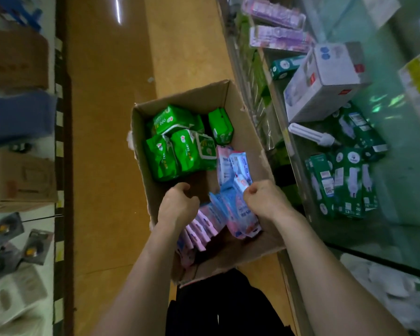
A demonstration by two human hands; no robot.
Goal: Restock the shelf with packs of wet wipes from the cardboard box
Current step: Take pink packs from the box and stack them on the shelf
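An open cardboard box (141, 132) stands on the floor below me. Several green wet wipe packs (177, 146) fill its far half. Pink and blue wet wipe packs (230, 166) lie along its right side and near end. My right hand (262, 200) grips a bunch of the pink and blue packs (243, 214) from above, fingers curled around them. My left hand (177, 204) reaches into the box beside them with curled fingers, over a row of pink packs (201, 229); what it holds is hidden.
A glass shelf (398, 166) on the right carries green bulb boxes (342, 183), a white box (325, 78) and a loose bulb (310, 137). Shelves with cardboard boxes (17, 178) and carded goods line the left. An orange floor aisle (107, 117) runs between.
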